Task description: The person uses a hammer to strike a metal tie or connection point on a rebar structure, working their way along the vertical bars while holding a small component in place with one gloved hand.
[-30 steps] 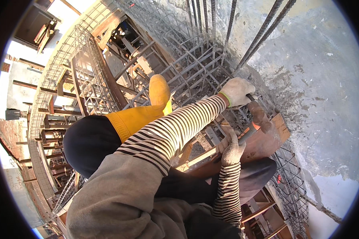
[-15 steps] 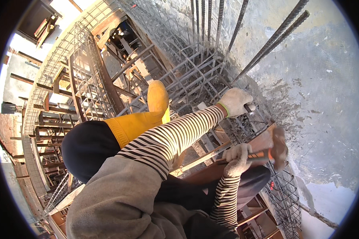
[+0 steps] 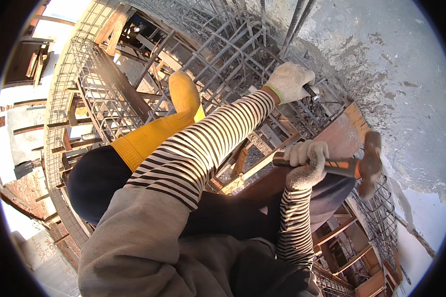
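My left hand [image 3: 288,81], in a pale work glove, is closed around a short dark metal rod [image 3: 312,93] beside the concrete wall. One end of the rod sticks out of the fist; the other is hidden behind the glove. Nearer to me, my right hand [image 3: 306,161], also gloved, grips a hammer [image 3: 342,167] by its black and orange handle. The hammer's rusty brown head [image 3: 370,166] is raised to the right, apart from the rod. Rebar [image 3: 233,47] and rough broken concrete lie around the left hand.
A scuffed grey wall [image 3: 406,104] rises on the right, with upright rebar [image 3: 297,24] before it. My yellow boot [image 3: 183,94] rests among the bars. A wooden board [image 3: 339,133] stands below the left hand. Timber framing and gaps lie beneath; curved mesh [image 3: 59,94] runs along the left.
The hammer has moved away from the left hand, down and right, and its head is less blurred. The left hand keeps its hold on the rod. The whole view has shifted.
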A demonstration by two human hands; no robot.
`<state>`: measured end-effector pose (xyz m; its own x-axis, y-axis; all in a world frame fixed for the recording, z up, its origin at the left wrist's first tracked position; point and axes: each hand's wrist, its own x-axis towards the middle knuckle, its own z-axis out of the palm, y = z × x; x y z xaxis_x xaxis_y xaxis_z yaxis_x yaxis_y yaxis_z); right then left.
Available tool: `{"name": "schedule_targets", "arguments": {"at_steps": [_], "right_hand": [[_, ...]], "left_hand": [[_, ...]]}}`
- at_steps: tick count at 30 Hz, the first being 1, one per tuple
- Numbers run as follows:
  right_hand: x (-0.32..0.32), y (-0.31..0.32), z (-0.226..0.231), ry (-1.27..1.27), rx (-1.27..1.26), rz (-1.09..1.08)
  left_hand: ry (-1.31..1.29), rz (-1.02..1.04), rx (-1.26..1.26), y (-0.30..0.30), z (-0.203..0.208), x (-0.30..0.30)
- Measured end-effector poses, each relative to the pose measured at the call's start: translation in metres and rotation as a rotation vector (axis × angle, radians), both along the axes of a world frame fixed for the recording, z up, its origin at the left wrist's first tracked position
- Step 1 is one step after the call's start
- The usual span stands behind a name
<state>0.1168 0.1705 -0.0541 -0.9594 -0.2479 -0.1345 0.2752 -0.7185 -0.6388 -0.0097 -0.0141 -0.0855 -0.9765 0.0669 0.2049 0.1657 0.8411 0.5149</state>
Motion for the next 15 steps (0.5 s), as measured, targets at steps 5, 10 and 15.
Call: {"name": "schedule_targets", "arguments": {"at_steps": [5,10,15], "right_hand": [[0.000,0.003,0.019,-0.390,0.433,0.441],[0.012,0.005,0.023,-0.314,0.455,0.346],[0.020,0.034,0.019,-0.383,0.520,0.201]], "left_hand": [[-0.009,-0.009,-0.096,-0.010,-0.020,0.002],[-0.139,0.025,-0.085,-0.002,0.001,-0.010],[-0.001,0.051,-0.066,-0.013,0.032,0.007]]}}
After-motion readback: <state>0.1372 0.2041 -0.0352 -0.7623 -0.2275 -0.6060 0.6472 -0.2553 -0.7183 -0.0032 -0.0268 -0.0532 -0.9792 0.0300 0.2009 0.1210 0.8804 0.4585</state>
